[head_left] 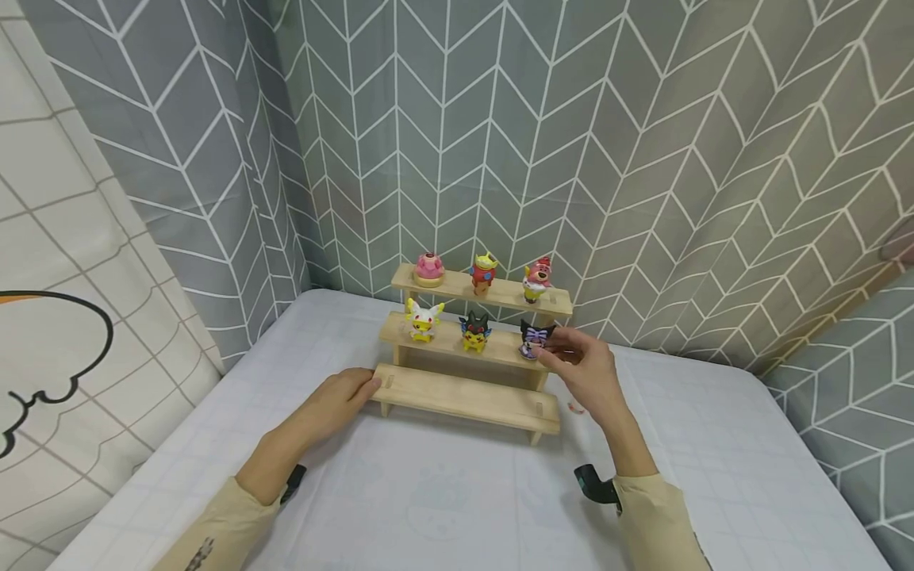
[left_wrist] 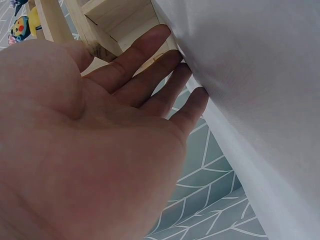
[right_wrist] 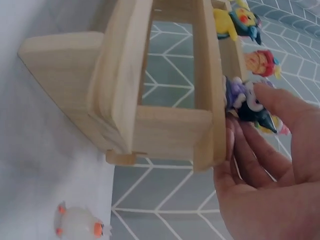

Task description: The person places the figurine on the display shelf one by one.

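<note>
My right hand (head_left: 587, 369) pinches a small black-and-purple figurine (head_left: 531, 337) with a pointed-eared hood, at the right end of the middle step. In the right wrist view the thumb and fingers lie on either side of this figurine (right_wrist: 240, 97). My left hand (head_left: 334, 404) holds the left end of the bottom step of a three-tier wooden display stand (head_left: 464, 394). Its thumb is on top, its fingers lower down by the tablecloth, as the left wrist view shows. Beside the held figurine are a dark-hooded yellow figurine (head_left: 474, 333) and a white-and-yellow one (head_left: 423, 321).
On the top step stand a pink figurine (head_left: 429, 271), a red figurine with a yellow-green head (head_left: 483, 274) and a pink bear figurine (head_left: 537, 279). A small white figurine with orange parts (right_wrist: 80, 223) lies right of the stand. Patterned curtain (head_left: 457, 143) backs the white-covered table (head_left: 428, 507).
</note>
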Demonstrator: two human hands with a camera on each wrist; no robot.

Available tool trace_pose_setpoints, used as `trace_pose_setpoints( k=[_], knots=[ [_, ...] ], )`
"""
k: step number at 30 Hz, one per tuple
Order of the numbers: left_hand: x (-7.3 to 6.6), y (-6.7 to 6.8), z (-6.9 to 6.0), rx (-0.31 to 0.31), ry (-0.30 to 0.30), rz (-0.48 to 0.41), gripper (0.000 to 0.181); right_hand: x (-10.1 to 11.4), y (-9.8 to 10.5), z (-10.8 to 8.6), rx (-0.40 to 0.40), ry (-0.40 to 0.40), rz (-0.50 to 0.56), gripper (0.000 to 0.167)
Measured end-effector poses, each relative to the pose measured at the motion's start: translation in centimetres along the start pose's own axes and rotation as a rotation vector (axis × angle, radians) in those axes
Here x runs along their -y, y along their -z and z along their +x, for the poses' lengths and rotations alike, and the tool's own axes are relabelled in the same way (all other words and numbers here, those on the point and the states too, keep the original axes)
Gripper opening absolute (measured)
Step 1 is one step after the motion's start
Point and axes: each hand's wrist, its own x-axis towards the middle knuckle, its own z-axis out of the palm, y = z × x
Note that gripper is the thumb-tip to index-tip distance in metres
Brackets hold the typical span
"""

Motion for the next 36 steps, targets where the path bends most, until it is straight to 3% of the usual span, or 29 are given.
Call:
trace_pose_setpoints(
  k=[5, 13, 26, 36],
  knots=[
    [-0.1, 0.0, -0.1, -0.001, -0.002, -0.003, 0.031, -0.4, 0.8, -0.3, 0.047, 0.018, 0.022, 0.048],
    [0.1, 0.0, -0.1, -0.002, 0.005, 0.001, 0.031, -1.1, 2.5, -0.4, 0.068, 0.058, 0.041, 0.039],
    [0.1, 0.0, 0.0, -0.002, -0.004, -0.002, 0.031, -2.5, 7.9, -1.1, -0.05, 0.026, -0.01, 0.038],
    [0.1, -0.2, 0.1, 0.003, -0.005, -0.001, 0.031, -3.7, 9.3, -1.6, -0.098, -0.024, -0.068, 0.043]
  ],
)
